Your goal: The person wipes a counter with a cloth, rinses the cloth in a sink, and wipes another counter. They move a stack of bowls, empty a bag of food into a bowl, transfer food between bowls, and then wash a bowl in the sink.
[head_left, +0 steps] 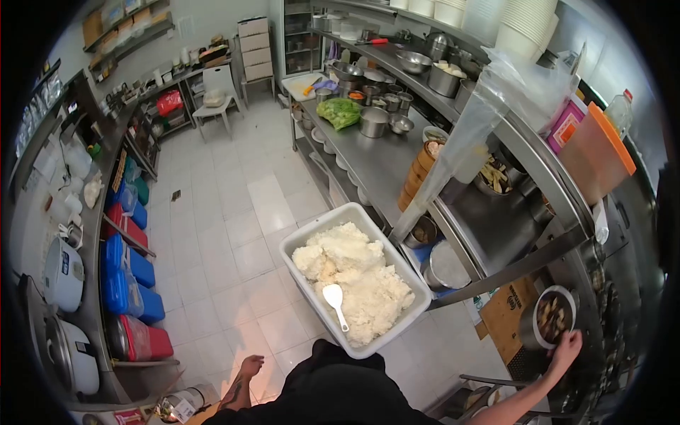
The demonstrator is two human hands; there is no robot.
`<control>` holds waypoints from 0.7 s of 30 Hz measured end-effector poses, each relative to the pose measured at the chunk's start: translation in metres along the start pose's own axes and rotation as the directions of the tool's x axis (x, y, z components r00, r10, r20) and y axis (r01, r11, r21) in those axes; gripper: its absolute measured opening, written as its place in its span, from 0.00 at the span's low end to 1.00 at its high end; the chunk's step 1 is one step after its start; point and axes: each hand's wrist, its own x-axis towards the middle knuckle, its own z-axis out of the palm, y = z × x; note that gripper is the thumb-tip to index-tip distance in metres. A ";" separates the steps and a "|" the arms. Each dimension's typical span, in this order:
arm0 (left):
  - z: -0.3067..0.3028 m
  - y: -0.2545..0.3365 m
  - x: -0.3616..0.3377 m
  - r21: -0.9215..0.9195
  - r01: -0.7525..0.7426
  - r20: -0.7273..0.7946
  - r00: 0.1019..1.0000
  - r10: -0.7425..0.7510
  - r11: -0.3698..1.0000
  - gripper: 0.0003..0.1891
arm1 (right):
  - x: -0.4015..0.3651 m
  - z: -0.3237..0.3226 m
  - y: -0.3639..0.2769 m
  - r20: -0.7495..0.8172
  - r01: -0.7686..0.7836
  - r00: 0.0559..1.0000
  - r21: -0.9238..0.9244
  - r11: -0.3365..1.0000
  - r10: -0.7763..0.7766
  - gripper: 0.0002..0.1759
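Observation:
My right hand (566,348) is stretched out to the lower right, its fingers closed at the rim of a metal pot (528,329) with dark brown chunks of food in it. What the fingertips grip is partly hidden. Low on the left, my left hand (251,366) hangs over the floor with loosely curled fingers and nothing visible in them. Between the hands stands a white plastic tub (297,275) of cooked white rice (375,301). A white rice paddle (336,306) lies on the rice.
A steel counter (354,149) with pots, leafy greens (338,112) and bamboo steamers (418,176) runs along the right. Flattened cardboard (511,319) is near the pot. Rice cookers (74,354) and lidded bins (127,276) line the left. Tiled floor (234,205) lies between, with a chair (218,95) behind.

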 end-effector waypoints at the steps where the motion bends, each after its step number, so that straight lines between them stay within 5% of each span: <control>1: -0.016 -0.012 -0.006 -0.137 -0.015 0.058 0.998 0.023 0.991 0.16 | -0.003 -0.003 0.046 0.004 0.120 0.993 -0.027 0.992 -0.120 0.13; 2: -0.035 -0.041 -0.007 -0.277 -0.020 0.112 0.992 0.053 0.961 0.15 | -0.002 -0.005 0.101 0.012 0.244 0.970 -0.054 0.968 -0.244 0.12; 4: -0.053 -0.087 -0.011 -0.149 -0.040 0.025 0.999 0.045 0.988 0.16 | -0.031 0.010 0.136 0.100 0.454 0.887 -0.021 0.891 -0.450 0.12; 6: -0.088 -0.176 0.015 -0.323 0.046 0.179 0.984 0.013 0.945 0.17 | -0.097 0.045 0.085 0.194 0.097 0.974 0.127 0.987 -0.120 0.12; 8: -0.107 -0.152 -0.007 0.178 0.136 0.159 0.973 -0.165 0.975 0.17 | -0.143 0.084 0.058 0.273 0.067 0.957 0.131 0.989 -0.101 0.11; 9: -0.124 -0.135 -0.005 0.275 0.148 0.177 0.964 -0.201 0.950 0.17 | -0.154 0.103 0.068 0.316 0.131 0.931 0.178 0.975 -0.182 0.10; 10: -0.141 -0.124 0.009 0.349 0.128 0.197 0.958 -0.206 0.928 0.17 | -0.180 0.125 0.040 0.394 -0.098 0.919 0.302 0.948 -0.030 0.09; 12: -0.176 -0.105 0.066 0.470 -0.005 0.234 0.965 -0.120 0.882 0.17 | -0.211 0.167 0.001 0.422 0.070 0.891 0.235 0.969 -0.167 0.08; 14: -0.207 -0.077 0.149 0.565 -0.269 0.238 0.958 0.158 0.780 0.17 | -0.246 0.214 -0.047 0.480 -0.082 0.875 0.283 0.956 -0.067 0.06; 15: -0.202 0.019 0.139 0.540 -0.116 -0.016 0.989 0.148 0.834 0.16 | -0.259 0.239 -0.057 0.506 -0.160 0.862 0.287 0.944 -0.008 0.07; 17: -0.198 0.111 0.192 0.231 -0.325 -0.219 0.901 0.374 0.917 0.19 | -0.287 0.296 -0.106 0.517 -0.182 0.855 0.338 0.923 -0.021 0.06; 19: -0.180 0.266 0.165 -0.120 -0.314 0.009 0.948 0.317 0.942 0.19 | -0.312 0.357 -0.156 0.495 -0.147 0.867 0.369 0.918 -0.061 0.07; 21: -0.169 0.379 0.130 -0.266 -0.368 0.368 0.816 0.446 0.891 0.29 | -0.327 0.421 -0.168 0.554 -0.174 0.825 0.433 0.884 -0.109 0.06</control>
